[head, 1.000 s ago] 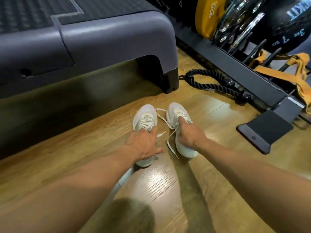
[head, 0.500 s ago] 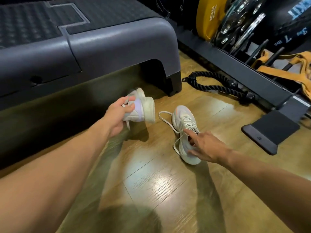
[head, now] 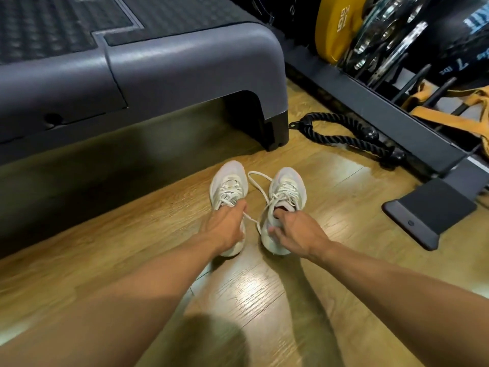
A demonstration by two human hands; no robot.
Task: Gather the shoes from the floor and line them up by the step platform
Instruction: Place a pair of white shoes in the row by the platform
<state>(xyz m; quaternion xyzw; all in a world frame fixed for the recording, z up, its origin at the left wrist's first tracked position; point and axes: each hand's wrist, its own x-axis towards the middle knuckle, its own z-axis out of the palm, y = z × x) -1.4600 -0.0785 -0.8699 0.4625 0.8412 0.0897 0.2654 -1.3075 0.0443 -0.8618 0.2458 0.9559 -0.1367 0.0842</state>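
Since half a second ago the left shoe [head: 229, 187] has come down from the air: it now stands upright on the floor [head: 264, 292] just beside the right shoe [head: 288, 187], both toes pointing at the platform [head: 185, 70], near its corner leg but apart from it. The left hand [head: 225, 230] grips the left shoe's rear, fingers curled in behind the laces. The right hand [head: 297, 231], open a moment before, now pinches the right shoe's heel collar, fingers in the opening and thumb outside. A loose lace [head: 253, 172] loops between the two shoes. To the right lie a black rope [head: 344, 135] and a rack [head: 370, 102] holding a yellow plate [head: 336, 27].
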